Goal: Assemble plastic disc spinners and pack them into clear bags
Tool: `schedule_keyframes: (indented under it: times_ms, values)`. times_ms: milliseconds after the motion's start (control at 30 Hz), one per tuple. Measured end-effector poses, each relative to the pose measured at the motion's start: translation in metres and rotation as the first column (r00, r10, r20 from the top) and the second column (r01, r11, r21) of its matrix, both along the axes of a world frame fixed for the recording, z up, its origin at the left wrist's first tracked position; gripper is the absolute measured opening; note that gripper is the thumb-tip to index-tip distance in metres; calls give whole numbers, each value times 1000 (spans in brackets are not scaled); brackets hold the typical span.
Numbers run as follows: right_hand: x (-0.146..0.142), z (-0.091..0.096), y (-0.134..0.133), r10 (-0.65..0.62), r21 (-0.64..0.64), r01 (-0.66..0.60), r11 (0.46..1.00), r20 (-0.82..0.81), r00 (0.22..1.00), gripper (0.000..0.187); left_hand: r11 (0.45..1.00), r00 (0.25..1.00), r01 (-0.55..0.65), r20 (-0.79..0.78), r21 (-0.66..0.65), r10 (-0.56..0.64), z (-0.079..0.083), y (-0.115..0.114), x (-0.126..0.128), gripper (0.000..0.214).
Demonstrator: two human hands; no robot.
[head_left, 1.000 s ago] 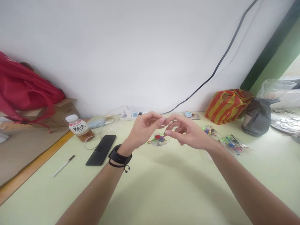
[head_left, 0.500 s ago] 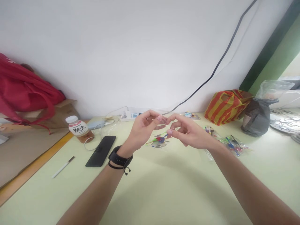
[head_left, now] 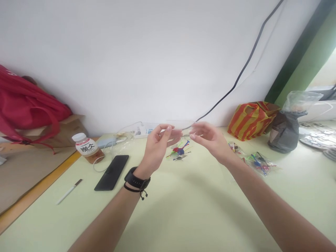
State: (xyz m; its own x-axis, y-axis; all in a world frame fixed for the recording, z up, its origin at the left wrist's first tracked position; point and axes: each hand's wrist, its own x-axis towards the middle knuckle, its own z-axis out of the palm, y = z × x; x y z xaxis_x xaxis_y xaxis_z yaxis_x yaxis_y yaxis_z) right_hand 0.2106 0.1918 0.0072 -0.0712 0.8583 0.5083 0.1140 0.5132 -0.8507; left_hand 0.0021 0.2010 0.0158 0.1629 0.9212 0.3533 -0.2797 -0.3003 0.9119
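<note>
My left hand [head_left: 156,145], with a black watch [head_left: 136,179] at its wrist, is raised above the table. Its thumb and index finger are pressed together; anything between them is too small or clear to make out. Opposite it hovers my right hand [head_left: 211,140], its fingers loosely curved and apart from the thumb, slightly blurred, with nothing visible in it. A gap separates the two hands. Below and between them, a clear packet of small colourful parts [head_left: 180,152], red, blue and green, lies on the pale table [head_left: 178,210].
Left stand a drink bottle [head_left: 88,147], a black phone [head_left: 112,173] and a pen [head_left: 69,191]. More packets of colourful parts [head_left: 258,163] lie right. Behind them are a striped bag [head_left: 250,120] and a dark bag [head_left: 285,133]. A power strip [head_left: 141,131] sits by the wall.
My hands have drawn apart, the right moving slightly up with its fingers more extended. The left keeps its pinch. The view has shifted slightly.
</note>
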Motion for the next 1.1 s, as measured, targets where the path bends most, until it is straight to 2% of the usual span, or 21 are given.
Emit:
schedule_keyframes:
  times_ms: [33, 100, 233, 333, 400, 467, 533, 633, 700, 800, 867, 967, 1100]
  values:
    - [0, -5, 5, 92, -67, -93, 993, -15, 996, 32, 1000, 1000, 1, 10, -29, -1, -3, 3, 0, 30]
    - [-1, -16, 12, 170, -158, -181, 971, -84, 982, 29, 995, 1000, -3, 24, -104, 6, -11, 10, -1, 28]
    - [-7, -43, 16, 201, -337, -270, 902, -226, 953, 33, 939, 993, 18, 114, -342, 22, -35, 15, -5, 17]
    - [-10, -61, 5, 198, -440, -302, 845, -268, 943, 34, 869, 991, 67, 131, -490, -2, -55, 4, -14, 16]
    - [-10, -71, -9, 201, -486, -317, 815, -276, 940, 34, 842, 991, 101, 125, -530, -40, -65, -9, -23, 19]
    - [-10, -77, -24, 207, -511, -328, 794, -280, 938, 32, 842, 991, 130, 82, -524, -102, -74, -23, -31, 30]
    - [-11, -81, -36, 194, -516, -323, 793, -288, 938, 31, 857, 983, 139, -35, -497, -179, -81, -34, -37, 39]
    - [-13, -85, -46, 132, -499, -255, 829, -268, 954, 31, 936, 952, 60, -261, -346, -157, -90, -41, -41, 31]
    - [-15, -88, -48, 92, -471, -195, 860, -232, 968, 32, 956, 931, 59, -329, -288, -157, -94, -41, -42, 27]
    - [-15, -92, -46, 85, -435, -163, 885, -194, 977, 32, 957, 918, 108, -343, -270, -200, -96, -40, -46, 25]
    - [-15, -95, -46, 108, -426, -181, 886, -190, 976, 31, 962, 922, 99, -340, -254, -184, -95, -38, -50, 25]
    - [-14, -101, -46, 149, -422, -221, 879, -196, 969, 29, 963, 939, 65, -310, -261, -147, -95, -36, -55, 26]
    - [-15, -108, -47, 143, -473, -245, 846, -240, 960, 26, 949, 956, 87, -243, -303, -165, -100, -34, -61, 30]
